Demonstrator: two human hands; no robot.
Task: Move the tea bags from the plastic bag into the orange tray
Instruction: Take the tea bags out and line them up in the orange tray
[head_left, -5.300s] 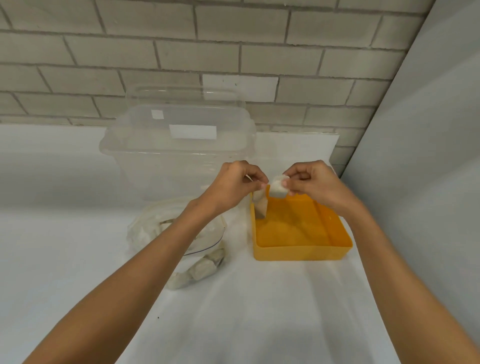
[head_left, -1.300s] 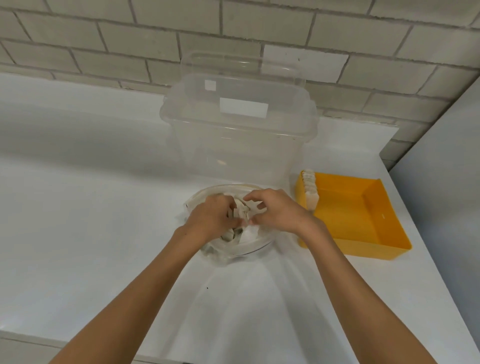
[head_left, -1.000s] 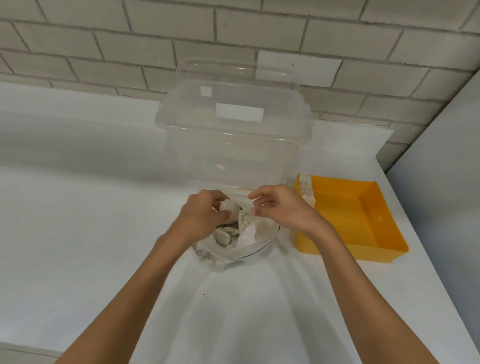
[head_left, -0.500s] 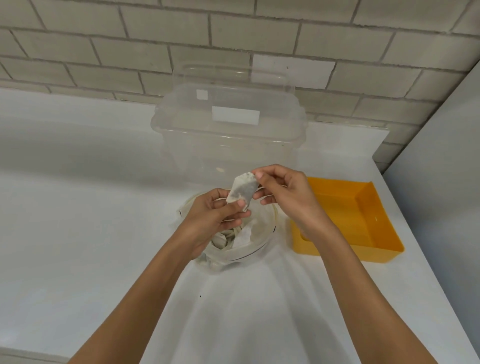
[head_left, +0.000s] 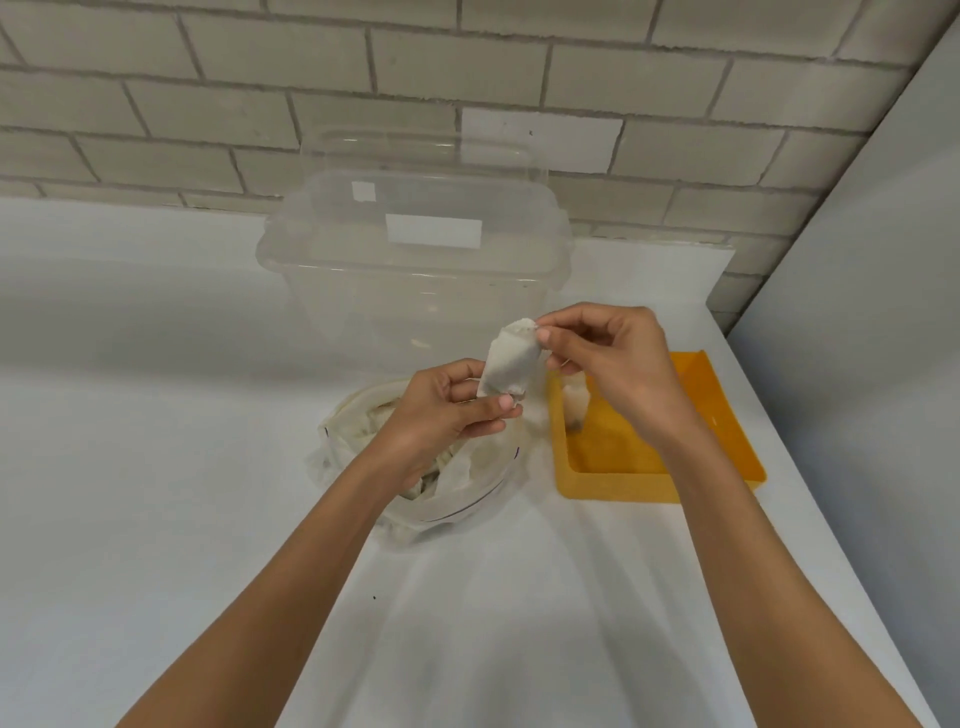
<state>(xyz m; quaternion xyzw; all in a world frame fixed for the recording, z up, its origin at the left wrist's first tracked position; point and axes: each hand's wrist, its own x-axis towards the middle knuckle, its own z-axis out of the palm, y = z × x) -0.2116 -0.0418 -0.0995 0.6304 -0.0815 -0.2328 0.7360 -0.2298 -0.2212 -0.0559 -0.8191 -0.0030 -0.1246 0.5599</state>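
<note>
One tea bag (head_left: 506, 371) pinched by left hand (head_left: 447, 410) and right hand (head_left: 613, 358) | plastic bag (head_left: 467, 499) (frame centre) holds more | orange tray (head_left: 623, 488): a few inside

A large clear plastic container (head_left: 415, 301) stands upright toward the back of the white surface (head_left: 156, 467), close to the wall. Near its top are a white rectangular label (head_left: 434, 230) and a smaller white sticker (head_left: 363, 191). The wall behind is pale brick (head_left: 208, 67), with one white patch (head_left: 540, 141) above the container. A plain grey panel (head_left: 857, 260) runs along the right side. A tiny dark speck (head_left: 374, 597) marks the surface in front.
</note>
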